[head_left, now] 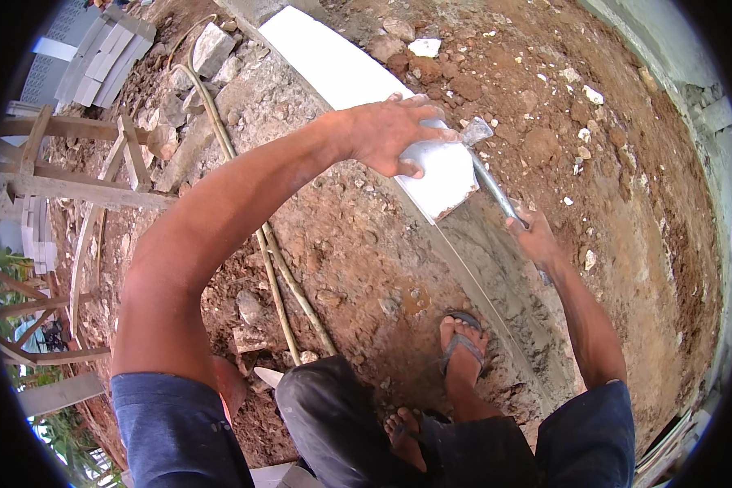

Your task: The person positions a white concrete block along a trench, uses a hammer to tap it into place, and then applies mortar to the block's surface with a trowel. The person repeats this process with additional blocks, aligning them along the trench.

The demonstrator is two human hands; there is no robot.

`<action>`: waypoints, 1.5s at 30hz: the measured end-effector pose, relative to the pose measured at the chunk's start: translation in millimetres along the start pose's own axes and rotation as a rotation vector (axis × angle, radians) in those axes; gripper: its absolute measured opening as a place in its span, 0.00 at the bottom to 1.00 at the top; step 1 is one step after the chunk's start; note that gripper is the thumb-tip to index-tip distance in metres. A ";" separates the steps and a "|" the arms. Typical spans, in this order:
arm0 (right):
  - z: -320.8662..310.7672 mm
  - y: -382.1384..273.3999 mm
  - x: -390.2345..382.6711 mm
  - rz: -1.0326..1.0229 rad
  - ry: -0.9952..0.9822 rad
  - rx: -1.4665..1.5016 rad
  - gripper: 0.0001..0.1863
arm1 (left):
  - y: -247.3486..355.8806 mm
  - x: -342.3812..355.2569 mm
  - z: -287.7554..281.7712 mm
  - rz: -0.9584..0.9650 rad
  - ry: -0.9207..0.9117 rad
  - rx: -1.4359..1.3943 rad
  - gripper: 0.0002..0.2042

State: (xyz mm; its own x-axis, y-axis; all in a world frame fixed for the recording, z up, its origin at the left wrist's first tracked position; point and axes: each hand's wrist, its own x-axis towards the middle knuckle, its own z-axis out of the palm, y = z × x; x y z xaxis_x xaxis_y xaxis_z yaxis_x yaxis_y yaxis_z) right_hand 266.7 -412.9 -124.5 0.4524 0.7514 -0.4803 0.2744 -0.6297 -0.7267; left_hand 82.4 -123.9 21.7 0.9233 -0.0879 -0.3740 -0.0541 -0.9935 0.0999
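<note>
My left hand [390,138] grips the top of a white block [443,191] lying in a row with a longer white block [325,57] along a grey mortar bed [496,268]. Its fingers curl over the block, with the thumb on the near side. My right hand [533,232] is closed round the handle of a metal hammer-like tool [494,183]. The tool's grey head sits against the block's right side, just beside my left fingers. A thin straight line runs along the left edge of the mortar.
Wooden frames [89,191] and stacked grey blocks [106,61] stand at left. Two long hoses [272,285] cross rough soil [529,89] scattered with rubble [211,53]. A pale wall [712,154] borders the right. My sandalled foot [459,350] is beside the mortar.
</note>
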 end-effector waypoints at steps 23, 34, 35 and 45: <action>-54.1 -110.3 99.0 -0.481 0.379 -0.198 0.26 | 10.6 0.2 15.2 -0.097 0.150 -0.103 0.33; -11.2 -126.0 89.5 -0.430 0.389 0.025 0.20 | 13.4 -4.5 18.0 -0.134 0.189 -0.100 0.31; -6.8 -110.3 74.1 -0.477 0.490 0.080 0.19 | 13.8 -3.0 19.5 -0.150 0.175 -0.088 0.31; -108.8 -80.1 -82.3 0.211 0.277 0.309 0.13 | 10.7 14.4 19.4 -0.181 0.220 -0.027 0.33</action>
State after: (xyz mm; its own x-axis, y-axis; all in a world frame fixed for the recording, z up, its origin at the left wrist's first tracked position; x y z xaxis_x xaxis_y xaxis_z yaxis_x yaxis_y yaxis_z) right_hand 299.8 -445.7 26.6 0.6920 0.5063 -0.5145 -0.0945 -0.6431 -0.7599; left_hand 87.7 -137.3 -0.5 0.9774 0.1118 -0.1794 0.1270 -0.9890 0.0756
